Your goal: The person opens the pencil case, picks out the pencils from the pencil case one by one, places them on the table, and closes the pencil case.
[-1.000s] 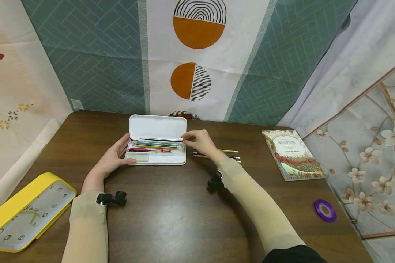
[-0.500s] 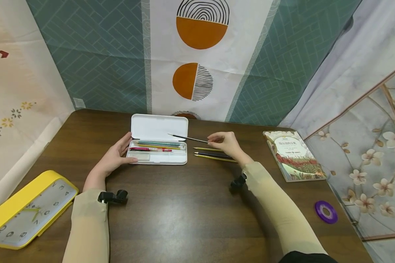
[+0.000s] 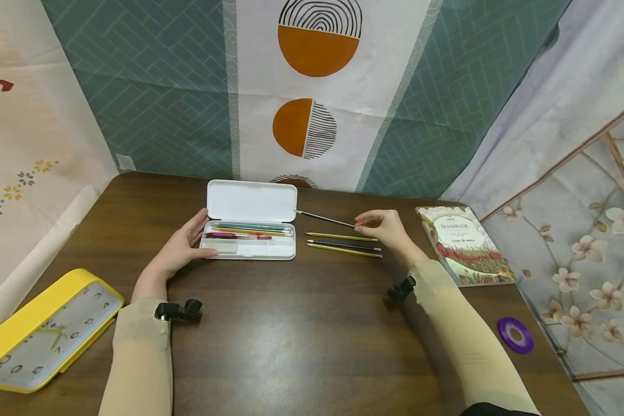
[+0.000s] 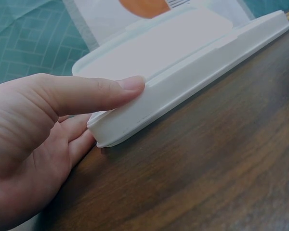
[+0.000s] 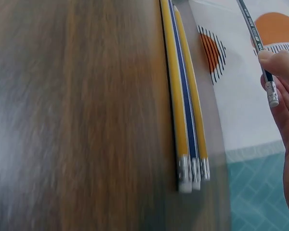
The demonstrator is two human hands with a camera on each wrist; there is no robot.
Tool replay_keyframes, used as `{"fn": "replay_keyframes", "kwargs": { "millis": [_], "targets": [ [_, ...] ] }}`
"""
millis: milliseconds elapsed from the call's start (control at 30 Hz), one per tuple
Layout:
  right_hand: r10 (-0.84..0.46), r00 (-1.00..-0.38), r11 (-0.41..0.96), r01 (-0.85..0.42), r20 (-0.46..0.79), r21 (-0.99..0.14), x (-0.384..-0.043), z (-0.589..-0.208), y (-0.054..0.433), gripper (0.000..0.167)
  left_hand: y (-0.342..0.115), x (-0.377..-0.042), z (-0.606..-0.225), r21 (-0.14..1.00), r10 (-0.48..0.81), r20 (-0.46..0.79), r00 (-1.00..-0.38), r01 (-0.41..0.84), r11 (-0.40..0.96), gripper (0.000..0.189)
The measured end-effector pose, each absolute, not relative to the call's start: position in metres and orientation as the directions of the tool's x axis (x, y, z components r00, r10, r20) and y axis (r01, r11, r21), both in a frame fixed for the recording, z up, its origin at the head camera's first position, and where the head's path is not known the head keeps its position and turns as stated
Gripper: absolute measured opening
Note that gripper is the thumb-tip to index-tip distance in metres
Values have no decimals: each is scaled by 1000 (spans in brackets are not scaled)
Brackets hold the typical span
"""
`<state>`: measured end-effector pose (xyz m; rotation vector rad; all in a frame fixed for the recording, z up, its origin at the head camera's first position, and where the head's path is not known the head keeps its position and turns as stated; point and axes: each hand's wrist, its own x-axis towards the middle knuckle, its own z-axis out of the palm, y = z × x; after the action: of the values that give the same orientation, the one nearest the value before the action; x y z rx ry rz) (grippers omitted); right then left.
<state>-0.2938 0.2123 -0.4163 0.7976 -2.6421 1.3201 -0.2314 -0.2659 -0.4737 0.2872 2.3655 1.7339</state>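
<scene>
"To the right of the table's centre, what is grasped?"

"A dark pencil (image 5: 252, 29) is pinched near its eraser end between the thumb and fingers of the right hand (image 3: 385, 227). From that hand the shaft is pointed between nine and ten o'clock, and its tip is seen just beside the raised lid (image 3: 252, 199) of a white pencil case (image 3: 262, 255). Whether the lid is touched cannot be told."

"And at eight o'clock from the right hand?"

"Three pencils are laid almost parallel on the brown table (image 3: 270, 346): a far yellow pencil (image 5: 191, 86), a dark blue pencil (image 5: 186, 98) and a near yellow pencil (image 5: 177, 96)."

"How is the case held?"

"At its left end it is gripped by the left hand (image 3: 179, 245), with the thumb laid over the front rim. Inside, several pencils and a red pen (image 3: 236, 236) are contained."

"Farther out?"

"At three o'clock from the right hand a book (image 3: 468, 245) is placed, and at four o'clock a purple ring (image 3: 525, 345). At eight o'clock from the left hand, a yellow clock (image 3: 52, 334) is set. Beyond the table, at twelve, a patterned cloth (image 3: 312, 85) is hung."
</scene>
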Motion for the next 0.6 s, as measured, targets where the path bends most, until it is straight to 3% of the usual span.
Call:
{"fn": "replay_keyframes", "kwargs": {
  "millis": [100, 333, 600],
  "targets": [
    [-412, -874, 497, -454, 260, -740, -299, -427, 225, 21, -266, -232, -474, 954, 266, -43, -963, 40, 298, 109],
    [-429, -892, 484, -357, 139, -799, -275, -406, 226, 21, -266, -232, -474, 954, 269, -54, -962, 30, 297, 109],
    [-488, -871, 501, -335, 59, -798, -275, -413, 234, 21, -264, -231, -471, 953, 266, -59, -962, 26, 302, 110]
  ]
}}
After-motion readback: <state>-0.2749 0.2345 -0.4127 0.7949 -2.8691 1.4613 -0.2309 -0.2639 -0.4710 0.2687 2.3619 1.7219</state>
